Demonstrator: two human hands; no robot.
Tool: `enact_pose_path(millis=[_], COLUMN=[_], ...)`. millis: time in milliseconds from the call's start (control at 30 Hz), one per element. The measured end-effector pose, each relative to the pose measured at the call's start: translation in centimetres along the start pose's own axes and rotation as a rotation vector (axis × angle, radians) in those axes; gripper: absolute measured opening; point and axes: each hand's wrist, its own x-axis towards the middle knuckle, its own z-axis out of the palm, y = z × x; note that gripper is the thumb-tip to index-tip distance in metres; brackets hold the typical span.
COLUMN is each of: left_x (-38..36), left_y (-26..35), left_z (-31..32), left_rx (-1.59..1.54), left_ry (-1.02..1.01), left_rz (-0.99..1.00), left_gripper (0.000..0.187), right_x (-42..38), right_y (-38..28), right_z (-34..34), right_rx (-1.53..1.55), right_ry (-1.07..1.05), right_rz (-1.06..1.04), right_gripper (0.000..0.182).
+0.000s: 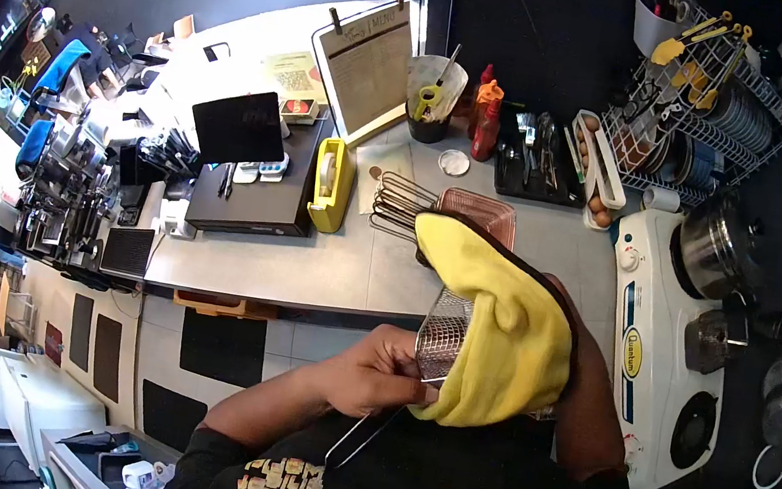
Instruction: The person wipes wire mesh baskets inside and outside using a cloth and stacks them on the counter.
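My left hand (382,375) is closed on the rim of a wire mesh fry basket (443,336), its fingers and thumb pinching the near edge. The basket's thin wire handle (356,442) points down toward my chest. A yellow cloth (512,349) with a dark border drapes over the basket's right side and covers much of it. From the right, my right arm (593,412) reaches in behind the cloth; that hand holds the cloth against the basket, with its fingers hidden under the fabric. Just beyond the cloth, a copper-coloured wire basket (482,213) lies on the counter.
Black wire loops (402,204) lie beside the copper basket. Behind stand a yellow tape dispenser (329,185), red sauce bottles (486,122), a black cutlery tray (536,165) and an egg holder (598,179). A white gas stove (649,313) with a steel pot (720,243) is at right.
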Motion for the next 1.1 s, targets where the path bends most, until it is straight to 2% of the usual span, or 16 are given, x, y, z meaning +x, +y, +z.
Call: enact_pose_path(millis=[33,100,267,333,400,433,500,633,667,733,800,867,933,967,1000,1100], left_x=[-0.8,-2.5,-5.2,-5.7,-5.5,-5.0,-5.1,-4.7,-4.8,-4.4,-4.5,-5.5,-5.7,-5.0,-4.9,-4.8], left_y=[0.1,0.8,0.4,0.4,0.8,1.0,0.3,0.6,0.5,2.3,2.3,1.4,1.9,2.1,2.8,3.3], left_z=[-0.6,-2.1,-4.2,-4.7,-5.2,-5.2,-5.8,-4.8,-4.4,-3.9,-3.8,-3.5,-3.1,-2.8,-2.0,-1.8], left_rx=[0.005,0.025,0.117,0.175,0.331,0.446,0.508,0.754,0.577,0.754,0.793,0.94,1.176,1.13,0.985,0.919], left_ry=[0.013,0.031,0.028,0.052,0.038,0.055,0.059,0.178,0.207,0.096,-0.036,-0.077,-0.071,-0.069,-0.096,-0.189], left_rz=[-0.039,-0.115,-0.03,-0.011,0.007,0.012,-0.062,0.306,0.275,0.327,0.05,0.099,0.134,0.246,0.154,0.147], left_gripper=[0.043,0.042,0.04,0.044,0.039,0.037,0.039,0.038,0.042,0.039,0.038,0.038,0.033,0.03,0.026,0.026], right_x=[0.7,2.8,4.8,4.9,5.3,4.5,2.8,0.1,-0.4,-0.7,-0.4,-0.1,-0.6,-1.0,-0.8,-0.3], right_y=[1.3,5.6,12.5,14.0,14.8,13.3,12.1,10.1,9.7,9.0,8.1,6.7,4.0,3.6,1.8,-0.1], right_z=[0.5,0.5,1.4,1.6,2.3,4.1,7.5,11.4,12.1,12.4,12.3,12.1,11.9,11.0,10.3,8.0], right_rx=[0.286,0.552,0.663,0.454,-0.478,-0.534,-0.798,-1.209,-1.283,-1.39,-1.462,-1.484,-1.434,-1.479,-1.27,-1.102], right_ry=[-0.012,-0.001,0.103,0.167,0.343,0.306,0.292,0.299,0.303,0.34,0.379,0.35,0.153,0.151,0.137,0.138], right_rz=[0.154,0.092,-0.205,-0.328,-0.518,-0.494,-0.613,-0.814,-0.845,-0.869,-0.878,-0.857,-0.815,-0.683,-0.827,-0.694], right_gripper=[0.043,0.04,0.033,0.03,0.05,0.058,0.054,0.047,0.046,0.043,0.04,0.038,0.046,0.049,0.055,0.062])
